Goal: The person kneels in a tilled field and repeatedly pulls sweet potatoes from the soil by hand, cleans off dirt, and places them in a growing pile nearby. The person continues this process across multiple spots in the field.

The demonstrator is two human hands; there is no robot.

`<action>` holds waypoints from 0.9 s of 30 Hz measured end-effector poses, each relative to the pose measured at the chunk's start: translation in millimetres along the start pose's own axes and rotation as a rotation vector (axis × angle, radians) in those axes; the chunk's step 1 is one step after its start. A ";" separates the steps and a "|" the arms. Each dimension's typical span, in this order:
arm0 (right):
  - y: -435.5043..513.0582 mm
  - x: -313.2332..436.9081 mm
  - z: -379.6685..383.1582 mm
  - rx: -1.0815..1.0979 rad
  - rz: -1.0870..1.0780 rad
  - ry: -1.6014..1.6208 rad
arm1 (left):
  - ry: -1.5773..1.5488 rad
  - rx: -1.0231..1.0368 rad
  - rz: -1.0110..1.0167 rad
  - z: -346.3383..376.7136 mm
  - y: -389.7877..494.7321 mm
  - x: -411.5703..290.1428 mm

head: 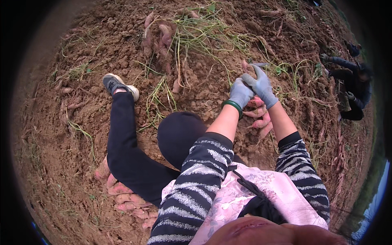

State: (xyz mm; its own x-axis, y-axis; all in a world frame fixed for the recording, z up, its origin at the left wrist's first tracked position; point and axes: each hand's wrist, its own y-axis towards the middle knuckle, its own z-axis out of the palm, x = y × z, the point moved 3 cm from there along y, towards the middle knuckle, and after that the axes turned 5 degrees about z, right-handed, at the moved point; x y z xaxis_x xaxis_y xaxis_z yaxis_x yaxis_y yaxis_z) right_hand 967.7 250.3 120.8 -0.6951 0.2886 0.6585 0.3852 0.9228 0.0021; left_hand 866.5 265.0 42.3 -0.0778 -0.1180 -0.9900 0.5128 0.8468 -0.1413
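My left hand [241, 92], in a grey-blue glove with a green bangle at the wrist, has its fingers curled; what lies inside them is hidden. Touching it is my right hand [261, 85], gloved alike, with a finger stretched forward. By that fingertip shows a small grey pointed thing [261, 64], perhaps a blade or another finger. A pinkish sweet potato tip [244, 64] shows just beyond the hands; whether they grip it I cannot tell. Cleaner pink sweet potatoes [260, 122] lie in a short row between my forearms. Ahead to the left, soil-covered sweet potatoes [165, 36] lie beside cut green vines [199, 33].
My bent left leg reaches out over the loose brown soil, its shoe [118, 84] near vine stems. A dark rounded thing [180, 137] lies by my left forearm. More sweet potatoes [131, 202] are piled at the lower left. At the far right another person [356, 85] crouches.
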 end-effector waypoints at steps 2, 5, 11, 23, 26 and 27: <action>-13.3 2.7 -4.3 -0.068 0.125 -0.095 | 0.226 -0.044 -0.070 -8.5 -15.1 -31.6; -10.1 21.5 11.3 -0.098 0.200 -0.132 | 0.302 -0.112 -0.130 -22.7 -16.7 -31.1; 13.2 9.6 37.9 -0.079 0.069 -0.046 | 0.131 -0.140 -0.232 -30.8 -4.6 13.6; 26.2 -22.7 15.9 0.108 0.361 0.807 | -0.017 -0.147 -0.202 -15.3 -2.9 -23.2; 44.4 -24.1 20.4 0.256 0.302 0.617 | -0.085 -0.187 -0.126 -12.9 7.0 -10.4; 42.5 -24.5 26.8 0.252 0.331 0.680 | -0.251 -0.160 -0.155 -14.6 4.6 -8.8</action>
State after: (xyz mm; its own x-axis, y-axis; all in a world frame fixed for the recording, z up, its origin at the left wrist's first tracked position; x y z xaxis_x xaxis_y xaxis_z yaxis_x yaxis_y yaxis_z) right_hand 984.8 289.3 84.5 -0.0147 0.4134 0.9105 0.3019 0.8699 -0.3901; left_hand 857.1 277.5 50.4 0.0786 -0.3590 -0.9300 0.3688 0.8772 -0.3074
